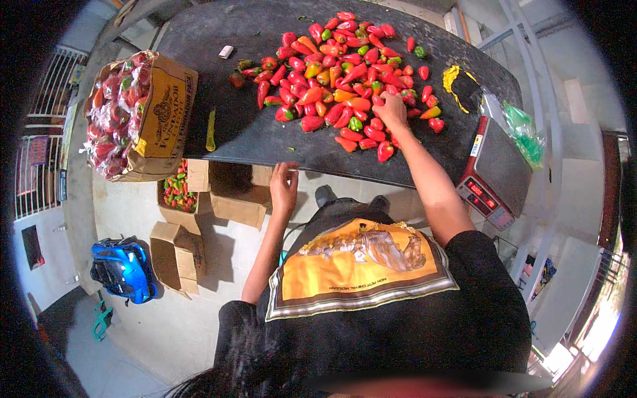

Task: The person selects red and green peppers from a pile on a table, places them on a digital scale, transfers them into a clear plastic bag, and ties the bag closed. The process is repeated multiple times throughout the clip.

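Observation:
A wide heap of peppers, mostly red with some orange, yellow and green ones, is spread on the dark table. My right hand reaches into the near right part of the heap. Its fingers are bent down and closed on a red pepper, partly hidden by the hand. By the table's front edge, my left hand is raised with loosely bent fingers slightly apart, holding nothing that I can see. Below it, an open cardboard box sits near the forearm.
A tall carton of bagged red peppers stands at the left. Below it are a box of small peppers, another open carton and a blue bag. On the right are a red scale, green plastic bags and a yellow strip.

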